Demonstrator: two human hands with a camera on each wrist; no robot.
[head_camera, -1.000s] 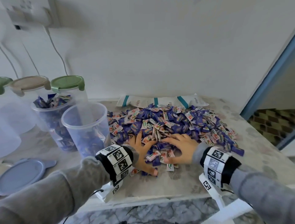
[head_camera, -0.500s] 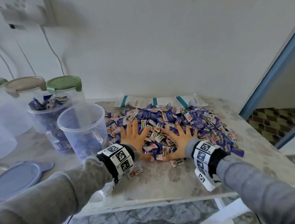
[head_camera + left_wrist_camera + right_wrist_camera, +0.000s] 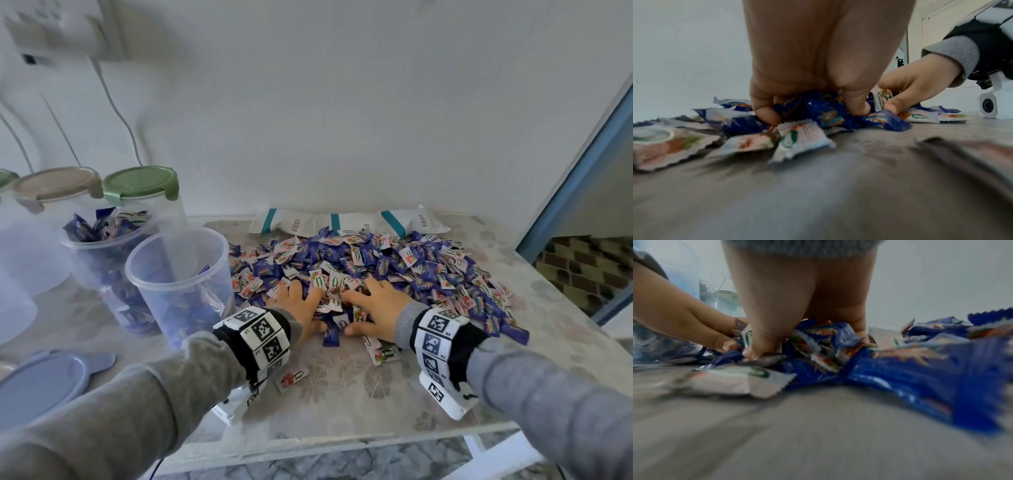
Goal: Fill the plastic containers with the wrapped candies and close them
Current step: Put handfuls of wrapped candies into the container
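A big pile of blue and pink wrapped candies (image 3: 376,267) covers the table's middle. My left hand (image 3: 301,306) and right hand (image 3: 370,305) lie side by side at the pile's near edge, thumbs close together. In the left wrist view the left hand (image 3: 812,105) curls its fingers and thumb round blue candies (image 3: 824,113). The right hand (image 3: 797,334) digs in the same way and grips a bunch (image 3: 818,350). An open clear container (image 3: 178,274), partly filled, stands left of my left hand. Behind it an open container (image 3: 102,253) is heaped with candies.
Two closed containers with a green lid (image 3: 140,181) and a beige lid (image 3: 54,183) stand at the back left. A blue lid (image 3: 37,380) lies at the front left. White packets (image 3: 342,222) rest against the wall. Loose candies (image 3: 291,375) lie near the table's front edge (image 3: 342,442).
Half a second ago both hands lay spread flat on the pile. Now the fingers are curled into the candies and the hands have drawn closer together, bunching candies between them.
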